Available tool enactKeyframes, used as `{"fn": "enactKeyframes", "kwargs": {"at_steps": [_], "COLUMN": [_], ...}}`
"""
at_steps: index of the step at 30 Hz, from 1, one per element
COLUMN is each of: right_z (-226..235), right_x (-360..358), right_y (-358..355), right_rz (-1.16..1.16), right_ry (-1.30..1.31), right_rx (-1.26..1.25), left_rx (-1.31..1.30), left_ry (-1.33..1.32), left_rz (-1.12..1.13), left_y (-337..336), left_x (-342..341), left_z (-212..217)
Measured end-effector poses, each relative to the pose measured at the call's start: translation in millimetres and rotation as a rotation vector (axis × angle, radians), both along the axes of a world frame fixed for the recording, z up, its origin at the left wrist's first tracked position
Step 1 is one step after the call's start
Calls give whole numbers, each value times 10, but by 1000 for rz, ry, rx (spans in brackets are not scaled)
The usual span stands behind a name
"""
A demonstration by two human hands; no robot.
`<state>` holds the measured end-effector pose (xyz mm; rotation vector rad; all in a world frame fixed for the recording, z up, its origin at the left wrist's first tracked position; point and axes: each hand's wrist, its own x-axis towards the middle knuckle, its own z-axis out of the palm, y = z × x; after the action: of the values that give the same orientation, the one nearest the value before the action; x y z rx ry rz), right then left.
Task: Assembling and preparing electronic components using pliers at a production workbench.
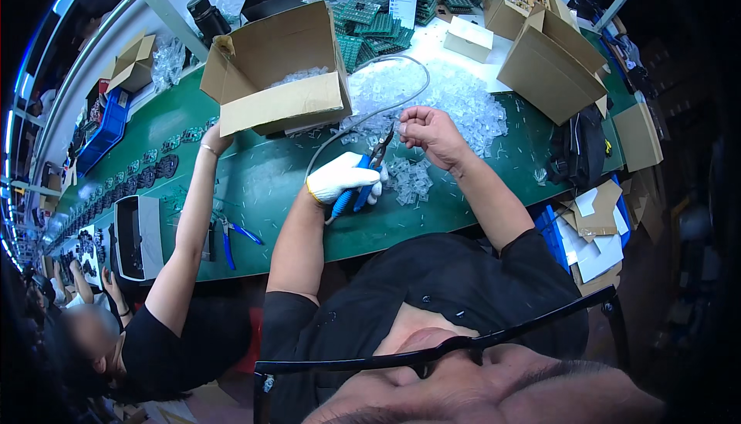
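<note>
My left hand [340, 179], in a white glove, is closed around the blue handles of a pair of cutting pliers [361, 191]. Their dark jaws [380, 150] point up toward my bare right hand [431, 135]. Thumb and fingers of that hand are pinched together beside the jaw tips; what they hold is too small to make out. Beyond both hands spreads a large pile of clear plastic pieces [463, 104]. A smaller heap of the same clear pieces [409, 180] lies just under the jaws, near my glove.
A grey cable [370, 115] loops past my left hand. An open cardboard box [285, 104] stands left, a co-worker's hand [216, 140] at its side. Green circuit boards [374, 27] are stacked behind; another carton [552, 65] stands right. Blue-handled pliers [229, 246] lie left on the green table.
</note>
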<state>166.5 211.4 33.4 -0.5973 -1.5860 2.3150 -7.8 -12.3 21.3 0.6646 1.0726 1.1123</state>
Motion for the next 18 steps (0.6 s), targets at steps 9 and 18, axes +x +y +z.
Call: {"fn": "enactKeyframes", "kwargs": {"at_steps": [9,18], "right_z": [152,-220], "right_x": [117,271], "right_y": [40,-15], "right_rz": [46,187], "right_ry": [-17,-138], "right_rx": [-22,484], "left_rx": [-30,-19], "left_ry": [178,-104], "left_rz": [-6,245], "left_y": [-25,32], "left_x": [46,-29], "left_z": [180,19]}}
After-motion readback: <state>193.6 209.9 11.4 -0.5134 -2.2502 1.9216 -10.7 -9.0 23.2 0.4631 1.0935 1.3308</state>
